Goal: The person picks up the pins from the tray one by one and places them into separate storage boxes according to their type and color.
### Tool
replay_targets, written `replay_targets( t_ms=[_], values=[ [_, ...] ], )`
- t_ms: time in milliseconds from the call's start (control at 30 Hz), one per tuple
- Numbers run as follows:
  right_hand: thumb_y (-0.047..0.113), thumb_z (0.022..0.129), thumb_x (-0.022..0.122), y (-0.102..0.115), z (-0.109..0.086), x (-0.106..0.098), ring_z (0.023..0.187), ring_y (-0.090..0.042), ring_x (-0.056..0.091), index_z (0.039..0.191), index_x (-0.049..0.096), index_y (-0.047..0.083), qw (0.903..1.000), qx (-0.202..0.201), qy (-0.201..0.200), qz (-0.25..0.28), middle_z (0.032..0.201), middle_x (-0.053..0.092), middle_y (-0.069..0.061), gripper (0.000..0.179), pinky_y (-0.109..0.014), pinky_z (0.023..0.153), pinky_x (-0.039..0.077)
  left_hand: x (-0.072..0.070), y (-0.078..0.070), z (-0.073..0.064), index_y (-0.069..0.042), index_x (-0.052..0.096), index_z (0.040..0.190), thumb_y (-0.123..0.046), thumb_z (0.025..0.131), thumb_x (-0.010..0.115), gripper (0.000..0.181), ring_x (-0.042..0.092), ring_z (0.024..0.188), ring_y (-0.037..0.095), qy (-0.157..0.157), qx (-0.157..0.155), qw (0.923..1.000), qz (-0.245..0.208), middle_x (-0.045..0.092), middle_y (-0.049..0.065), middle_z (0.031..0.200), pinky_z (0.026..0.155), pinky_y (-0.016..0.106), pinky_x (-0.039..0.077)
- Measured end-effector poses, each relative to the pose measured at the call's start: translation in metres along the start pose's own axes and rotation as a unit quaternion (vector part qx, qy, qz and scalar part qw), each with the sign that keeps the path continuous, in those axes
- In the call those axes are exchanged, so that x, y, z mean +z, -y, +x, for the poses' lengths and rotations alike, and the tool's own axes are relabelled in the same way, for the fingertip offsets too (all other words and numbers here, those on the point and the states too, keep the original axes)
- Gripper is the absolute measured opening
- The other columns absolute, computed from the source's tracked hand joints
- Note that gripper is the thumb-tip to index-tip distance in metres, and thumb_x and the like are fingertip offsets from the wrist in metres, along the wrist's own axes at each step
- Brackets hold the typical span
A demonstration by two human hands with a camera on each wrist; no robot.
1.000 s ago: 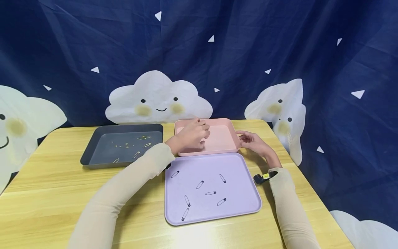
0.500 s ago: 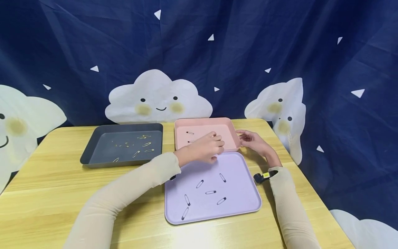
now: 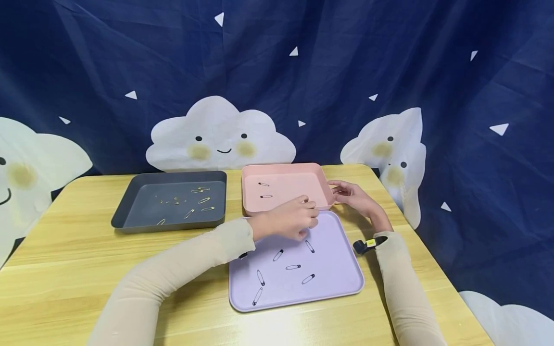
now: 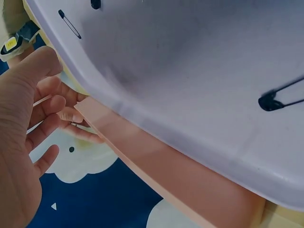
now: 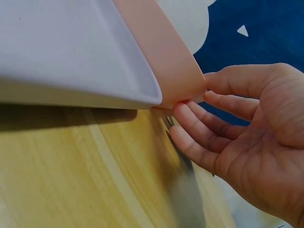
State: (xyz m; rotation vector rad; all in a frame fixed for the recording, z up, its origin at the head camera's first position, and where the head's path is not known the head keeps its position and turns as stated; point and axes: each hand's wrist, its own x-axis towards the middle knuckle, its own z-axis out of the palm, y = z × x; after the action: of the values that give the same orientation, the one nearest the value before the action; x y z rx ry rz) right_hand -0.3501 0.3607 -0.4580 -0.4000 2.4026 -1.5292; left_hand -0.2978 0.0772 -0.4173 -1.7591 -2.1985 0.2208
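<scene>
My left hand [image 3: 294, 218] hovers over the far edge of the lilac tray [image 3: 339, 281], its fingers loosely bent. In the left wrist view, nothing shows between the fingers of that hand [image 4: 21, 118]. Several black safety pins [image 3: 293, 267] lie spread on the lilac tray. Behind it stands the pink tray [image 3: 298, 185] with two black safety pins [image 3: 264, 184] near its left side. My right hand [image 3: 355, 198] holds the pink tray's right side. Up close, its thumb meets the outer wall [image 5: 166, 57] near the corner, with fingertips at the bottom edge.
A dark grey tray [image 3: 144, 199] at the back left holds several gold safety pins [image 3: 204, 200] and smaller gold bits. All three trays are on a wooden table [image 3: 78, 269]. A blue curtain [image 3: 329, 72] with printed clouds hangs behind.
My left hand has moved from above the pink tray toward me and right, over the lilac tray, uncovering the two pins in the pink one. My right hand has stayed put.
</scene>
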Motion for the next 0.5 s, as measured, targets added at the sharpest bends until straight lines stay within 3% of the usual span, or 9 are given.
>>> replay_targets(
  t_ms=[167, 500],
  values=[
    [0.003, 0.102, 0.057, -0.003, 0.001, 0.0, 0.113, -0.018, 0.062, 0.152, 0.041, -0.002, 0.9999, -0.002, 0.003, 0.014, 0.135, 0.055, -0.035, 0.054, -0.021, 0.087, 0.055, 0.001, -0.004, 0.0, -0.023, 0.072, 0.095, -0.039, 0.084, 0.073, 0.02, 0.057, 0.102, 0.016, 0.022, 0.002, 0.9996, -0.018, 0.065, -0.006, 0.101, 0.092, 0.035, 0.043],
    [0.005, 0.102, 0.057, -0.001, 0.0, 0.0, 0.114, -0.019, 0.061, 0.153, 0.039, -0.003, 0.9997, -0.002, 0.009, 0.025, 0.137, 0.053, -0.036, 0.055, -0.022, 0.088, 0.055, 0.006, -0.012, -0.003, -0.026, 0.073, 0.098, -0.037, 0.084, 0.073, 0.018, 0.055, 0.099, 0.015, 0.042, 0.018, 0.9983, -0.038, 0.065, -0.008, 0.102, 0.092, 0.033, 0.041]
  ],
)
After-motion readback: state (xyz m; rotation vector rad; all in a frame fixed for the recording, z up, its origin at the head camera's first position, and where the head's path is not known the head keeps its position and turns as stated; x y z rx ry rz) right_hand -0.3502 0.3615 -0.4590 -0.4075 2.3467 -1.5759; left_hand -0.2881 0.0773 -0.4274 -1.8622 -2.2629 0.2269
